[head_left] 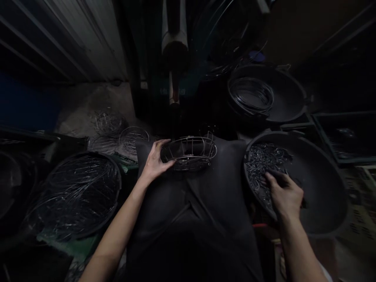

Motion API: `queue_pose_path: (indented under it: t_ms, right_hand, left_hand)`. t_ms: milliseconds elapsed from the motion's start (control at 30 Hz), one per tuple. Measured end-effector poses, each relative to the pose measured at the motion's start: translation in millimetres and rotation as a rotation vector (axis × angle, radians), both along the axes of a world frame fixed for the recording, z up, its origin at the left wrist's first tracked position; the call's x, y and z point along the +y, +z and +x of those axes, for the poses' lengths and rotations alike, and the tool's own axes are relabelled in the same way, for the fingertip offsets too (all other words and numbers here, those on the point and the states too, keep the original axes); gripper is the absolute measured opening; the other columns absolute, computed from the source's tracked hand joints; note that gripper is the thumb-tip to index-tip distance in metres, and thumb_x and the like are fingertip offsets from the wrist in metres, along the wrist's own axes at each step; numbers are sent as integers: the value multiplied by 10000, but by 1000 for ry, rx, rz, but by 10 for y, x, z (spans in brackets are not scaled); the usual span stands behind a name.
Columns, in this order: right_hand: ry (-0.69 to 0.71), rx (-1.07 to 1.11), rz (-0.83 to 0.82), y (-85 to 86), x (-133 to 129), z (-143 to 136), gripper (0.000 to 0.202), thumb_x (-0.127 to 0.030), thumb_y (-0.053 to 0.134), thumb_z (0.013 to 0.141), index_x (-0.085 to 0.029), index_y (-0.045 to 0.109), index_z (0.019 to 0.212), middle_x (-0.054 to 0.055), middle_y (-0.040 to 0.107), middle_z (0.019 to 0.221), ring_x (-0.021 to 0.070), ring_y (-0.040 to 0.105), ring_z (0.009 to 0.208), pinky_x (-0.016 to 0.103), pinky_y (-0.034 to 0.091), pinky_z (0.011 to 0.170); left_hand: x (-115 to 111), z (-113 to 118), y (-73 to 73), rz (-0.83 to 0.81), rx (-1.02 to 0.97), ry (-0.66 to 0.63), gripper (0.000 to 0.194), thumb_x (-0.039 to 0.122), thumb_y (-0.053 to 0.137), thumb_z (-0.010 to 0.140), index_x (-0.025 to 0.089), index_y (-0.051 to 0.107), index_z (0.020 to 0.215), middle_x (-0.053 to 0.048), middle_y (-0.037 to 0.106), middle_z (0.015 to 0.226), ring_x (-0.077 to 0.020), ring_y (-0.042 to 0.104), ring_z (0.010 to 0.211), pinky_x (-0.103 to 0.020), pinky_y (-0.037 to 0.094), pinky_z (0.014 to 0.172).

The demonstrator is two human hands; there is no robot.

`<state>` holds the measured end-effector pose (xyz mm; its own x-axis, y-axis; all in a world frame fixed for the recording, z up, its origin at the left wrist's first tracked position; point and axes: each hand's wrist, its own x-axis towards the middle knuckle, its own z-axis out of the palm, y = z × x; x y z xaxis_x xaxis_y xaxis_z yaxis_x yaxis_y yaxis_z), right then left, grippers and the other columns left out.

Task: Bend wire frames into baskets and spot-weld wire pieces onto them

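Observation:
A round wire basket [192, 157] of thin metal rods rests across my lap, below a machine's vertical shaft [174, 88]. My left hand [156, 160] grips its left side, thumb along the near rim and fingers at the far one. Over to the right, my right hand [284, 192] reaches into a wide dark basin, its fingers bent against a heap of small bent wire pieces [266, 164]. Whether a piece sits between those fingertips cannot be made out.
The right basin [320, 188] stands beside my leg. Behind it, another basin [289, 98] holds coiled wire [251, 96]. A tub of long wires [79, 192] is at my left. Wire frames [134, 137] lie on the floor beyond. A crate [346, 137] stands far right.

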<state>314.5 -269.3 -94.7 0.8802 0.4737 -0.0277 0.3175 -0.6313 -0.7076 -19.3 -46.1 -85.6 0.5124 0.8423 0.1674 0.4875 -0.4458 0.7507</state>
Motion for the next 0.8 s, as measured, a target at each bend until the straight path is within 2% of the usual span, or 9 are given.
queue_pose_path:
  t_ms: [67,167,233,333,400,467,633,800]
  right_hand:
    - [14,153,126,203,182,-275,409,-543,652,675,-185,673,873,66,690,754,208,652,598,358,545,622]
    - [125,273,164,442,391,-610,353,-483,689,675,-185,679,865,26,665,685,162,620,543,309,541,562]
    - [228,257,178,553,508,-764,329,-428,667,721,-196,677,954,21,674,751,133,604,554,267,521,539]
    - [429,137,186,650,724,-908,256,-333,570,797,-210,682,991,27,688,870,126,615,650,257,507,611]
    - [562,68,156,666,907,-963,233,-282,520,803,-195,704,915,31,696,862,144,627,720,275,494,677]
    - [639,46,117,641,1099,-998,239,-268,517,784,-183,713,892,34,706,854,161,634,745,288,482,697]
    - [662,168,-6,481,1408,-1031,284,-401,603,762,-163,718,867,31,710,782,167,628,692,279,462,655]
    - [704,361,-40,397,1435,-993,387,-500,577,781,-136,700,821,34,679,703,161,598,667,249,441,588]
  left_hand:
    - [19,-11,11,3,-20,1,557,346,704,703,204,499,1202,-68,556,1173,-214,544,1114,-376,451,976]
    - [69,-44,66,0,-20,-22,512,357,727,676,203,557,1134,-51,607,1097,-206,586,1039,-340,477,924]
    - [113,-58,119,0,-4,-55,522,354,738,663,204,566,1132,-46,617,1097,-202,592,1029,-326,475,923]
    - [168,-48,187,0,30,-114,534,329,730,666,207,559,1156,-37,617,1122,-195,589,1044,-315,463,943]
    - [187,-26,215,-10,45,-121,569,330,730,663,211,543,1187,-35,614,1136,-195,587,1053,-316,460,951]
    - [194,-6,229,-19,53,-111,595,344,735,660,215,535,1205,-34,611,1144,-198,585,1058,-321,457,957]
    - [208,3,230,-30,83,-135,572,347,729,672,238,542,1201,-24,613,1138,-209,581,1059,-335,463,939]
    - [224,-14,199,-30,75,-132,552,374,737,676,249,555,1181,-13,614,1132,-201,583,1038,-330,456,939]
